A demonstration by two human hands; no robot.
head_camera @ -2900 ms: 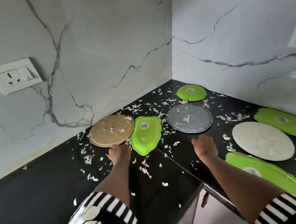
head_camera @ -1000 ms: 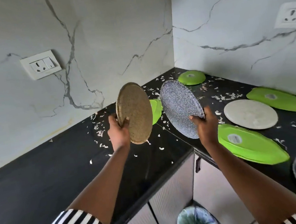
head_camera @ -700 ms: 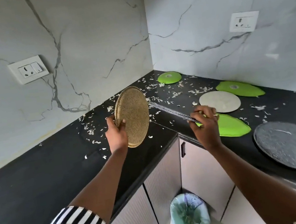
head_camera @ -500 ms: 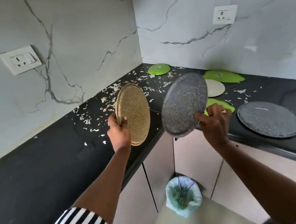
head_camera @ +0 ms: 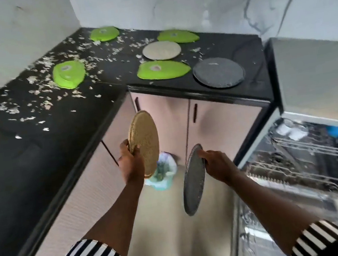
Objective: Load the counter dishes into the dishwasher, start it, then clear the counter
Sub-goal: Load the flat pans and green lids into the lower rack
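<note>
Both plates are off the counter (head_camera: pixel 42 151) now and carried low over the floor; the view has swung right and the open dishwasher (head_camera: pixel 312 156) has come into sight. Head view: left hand (head_camera: pixel 130 166) grips the tan plate (head_camera: pixel 145 144) at its lower rim, thumb curled over the edge. Right hand (head_camera: pixel 218 165) pinches the grey speckled plate (head_camera: pixel 193 181) at its upper rim, and the plate hangs near-vertical. Both are held edgewise, probably to shed crumbs toward the bagged bin (head_camera: pixel 163 172) below and to slot straight into the racks. Left on the counter: four green dishes (head_camera: pixel 163 72), a white plate (head_camera: pixel 161 50) near the back edge, a dark grey plate (head_camera: pixel 219 72) by the front edge at the right end. Scraps (head_camera: pixel 44 93) are strewn toward the back corner.
</note>
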